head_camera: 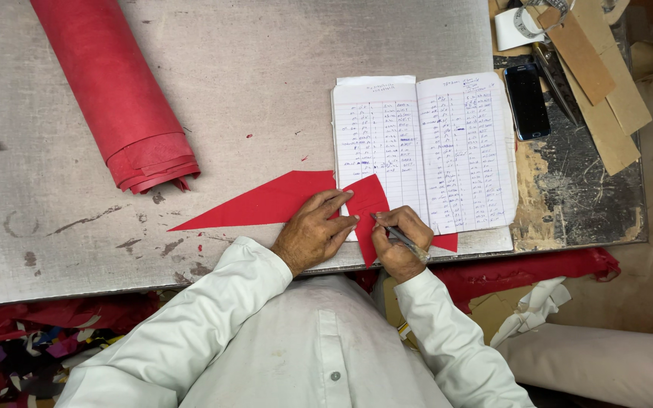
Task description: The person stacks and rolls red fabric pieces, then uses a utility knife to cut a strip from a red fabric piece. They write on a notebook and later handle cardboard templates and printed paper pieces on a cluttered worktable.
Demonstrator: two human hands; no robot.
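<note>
- Your left hand [313, 230] lies flat, fingers spread, pressing the red piece [366, 198] down at the table's [266, 75] near edge.
- Your right hand [397, 240] pinches a pen [400, 237], its tip on that piece.
- The piece overlaps the open notebook [425, 151]; a longer red triangle [258, 204] lies just left.
- A red roll [115, 91] lies far left, a phone [527, 100] right of the notebook.

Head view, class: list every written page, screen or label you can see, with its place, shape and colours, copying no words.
Open lined notebook: table centre-right, white rectangular pages, handwritten columns.
Black smartphone: right of the notebook, dark rectangular screen, off.
White tape roll: top right corner, round.
</note>
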